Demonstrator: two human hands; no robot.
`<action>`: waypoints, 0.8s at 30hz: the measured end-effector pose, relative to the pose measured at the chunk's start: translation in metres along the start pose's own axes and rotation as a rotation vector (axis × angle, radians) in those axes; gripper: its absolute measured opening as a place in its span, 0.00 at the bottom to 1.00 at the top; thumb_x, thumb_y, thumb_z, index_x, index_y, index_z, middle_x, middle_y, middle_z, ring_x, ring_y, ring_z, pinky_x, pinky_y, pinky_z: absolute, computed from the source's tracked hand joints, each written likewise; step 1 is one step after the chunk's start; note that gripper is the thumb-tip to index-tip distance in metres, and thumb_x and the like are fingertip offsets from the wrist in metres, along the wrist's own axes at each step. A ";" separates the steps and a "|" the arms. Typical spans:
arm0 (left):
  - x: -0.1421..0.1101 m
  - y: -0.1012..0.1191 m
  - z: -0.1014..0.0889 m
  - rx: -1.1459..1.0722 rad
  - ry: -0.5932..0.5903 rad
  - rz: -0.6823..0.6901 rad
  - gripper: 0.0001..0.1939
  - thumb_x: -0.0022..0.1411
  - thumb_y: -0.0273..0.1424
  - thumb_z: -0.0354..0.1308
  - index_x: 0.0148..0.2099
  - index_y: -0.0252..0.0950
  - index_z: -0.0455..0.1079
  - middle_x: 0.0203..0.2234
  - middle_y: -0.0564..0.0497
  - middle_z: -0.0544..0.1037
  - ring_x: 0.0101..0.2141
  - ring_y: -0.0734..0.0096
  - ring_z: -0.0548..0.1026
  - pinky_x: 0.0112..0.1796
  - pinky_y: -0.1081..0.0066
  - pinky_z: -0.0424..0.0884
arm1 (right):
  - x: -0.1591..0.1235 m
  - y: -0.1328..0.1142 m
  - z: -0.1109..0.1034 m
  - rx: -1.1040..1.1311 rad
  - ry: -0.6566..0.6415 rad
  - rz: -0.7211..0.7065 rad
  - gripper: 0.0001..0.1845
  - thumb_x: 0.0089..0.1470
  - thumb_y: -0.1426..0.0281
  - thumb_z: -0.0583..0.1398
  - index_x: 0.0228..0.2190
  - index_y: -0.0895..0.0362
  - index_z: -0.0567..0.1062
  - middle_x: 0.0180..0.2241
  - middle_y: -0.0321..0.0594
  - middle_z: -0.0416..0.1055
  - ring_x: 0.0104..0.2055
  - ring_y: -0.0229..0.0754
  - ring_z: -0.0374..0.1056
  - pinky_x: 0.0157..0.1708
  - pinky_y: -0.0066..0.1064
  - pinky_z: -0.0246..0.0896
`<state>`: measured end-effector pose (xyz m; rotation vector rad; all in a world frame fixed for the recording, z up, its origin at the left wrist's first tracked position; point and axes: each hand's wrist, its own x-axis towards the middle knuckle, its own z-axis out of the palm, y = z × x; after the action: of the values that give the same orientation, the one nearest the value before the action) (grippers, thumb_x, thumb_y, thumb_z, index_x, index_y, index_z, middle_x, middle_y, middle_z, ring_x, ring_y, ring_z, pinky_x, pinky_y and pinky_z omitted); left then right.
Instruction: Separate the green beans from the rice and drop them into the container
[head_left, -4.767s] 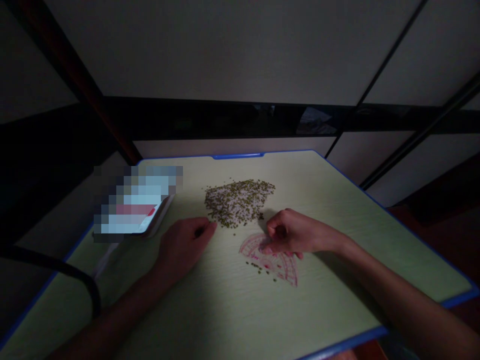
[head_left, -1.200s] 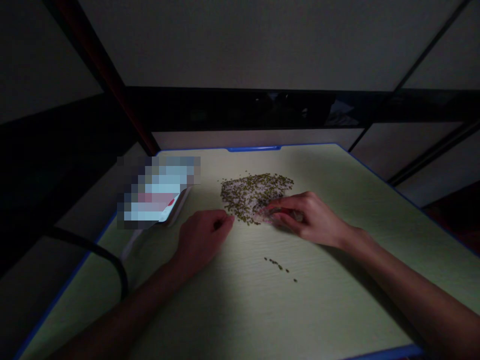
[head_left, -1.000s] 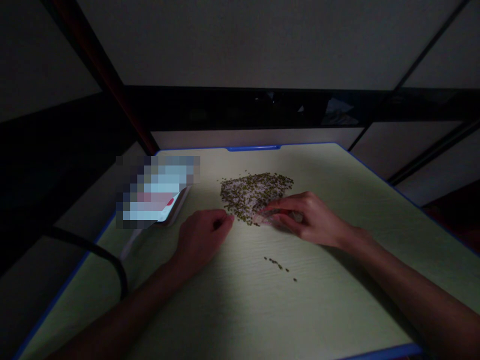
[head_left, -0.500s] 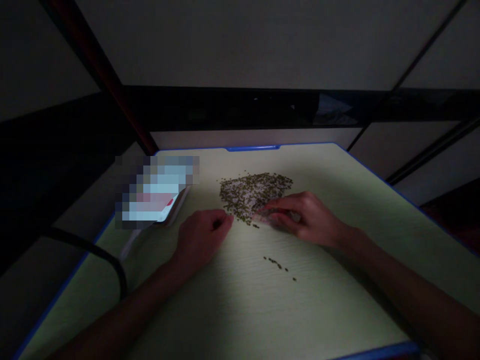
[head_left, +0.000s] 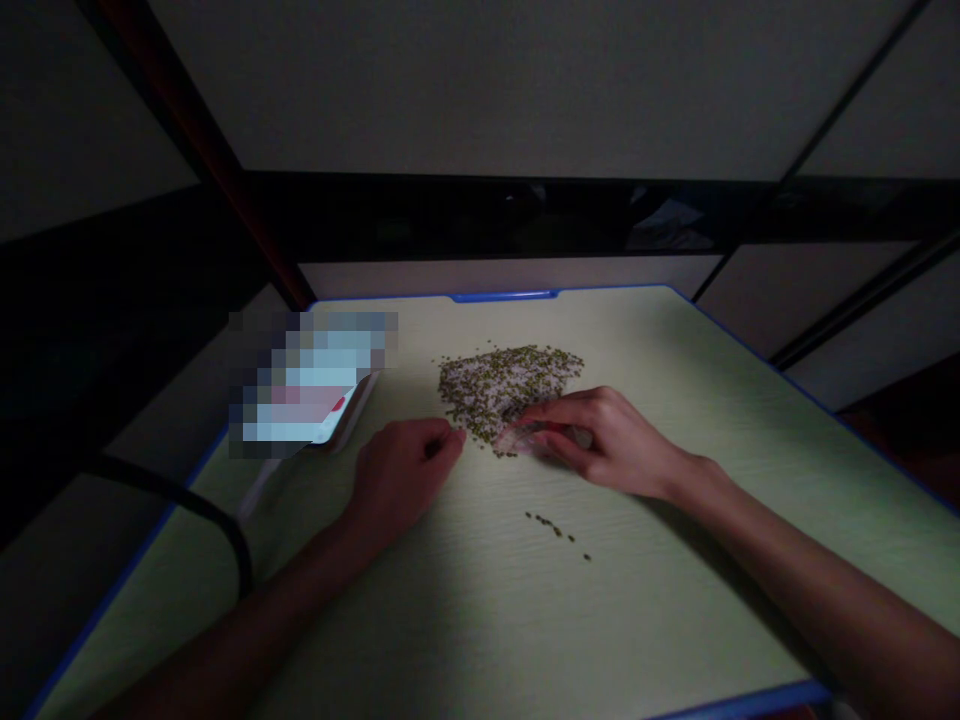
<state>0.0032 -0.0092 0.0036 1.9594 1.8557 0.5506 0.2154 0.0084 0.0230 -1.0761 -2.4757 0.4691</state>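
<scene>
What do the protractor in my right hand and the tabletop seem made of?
Protractor: probably clear, smooth plastic, since it looks see-through. Tabletop: perhaps satin laminate, given the fine, pale grain. Its blue rim: likely plastic, judging by the shine.

- A dim room, seemingly in a home
- Tall, pale grey, flat panels crossed by a glossy black band, like wardrobe doors
- A pale green, wood-grained surface edged in blue, like a household table
- A narrow, dark red strip beside the panels, like furniture trim
</scene>
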 end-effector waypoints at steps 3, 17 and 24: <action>0.000 0.000 0.000 0.000 0.006 -0.005 0.18 0.53 0.41 0.44 0.16 0.37 0.52 0.12 0.57 0.56 0.18 0.75 0.58 0.22 0.72 0.46 | 0.000 0.000 -0.001 -0.006 0.007 0.033 0.18 0.49 0.72 0.52 0.40 0.55 0.76 0.29 0.41 0.75 0.25 0.37 0.65 0.25 0.28 0.53; 0.001 -0.002 0.001 0.000 0.005 0.011 0.18 0.53 0.40 0.44 0.15 0.38 0.51 0.12 0.58 0.55 0.18 0.75 0.58 0.23 0.72 0.47 | -0.002 0.002 -0.004 0.004 0.028 0.084 0.18 0.47 0.72 0.52 0.39 0.55 0.77 0.28 0.40 0.75 0.25 0.37 0.65 0.25 0.28 0.53; 0.001 -0.001 0.000 -0.003 0.011 0.009 0.18 0.53 0.40 0.44 0.16 0.37 0.51 0.12 0.57 0.56 0.19 0.75 0.59 0.23 0.72 0.47 | 0.000 0.002 -0.002 -0.024 0.025 0.115 0.18 0.49 0.72 0.52 0.39 0.56 0.76 0.25 0.39 0.73 0.21 0.34 0.61 0.24 0.27 0.51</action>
<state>0.0026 -0.0086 0.0030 1.9671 1.8526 0.5684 0.2177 0.0096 0.0233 -1.2313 -2.4127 0.4584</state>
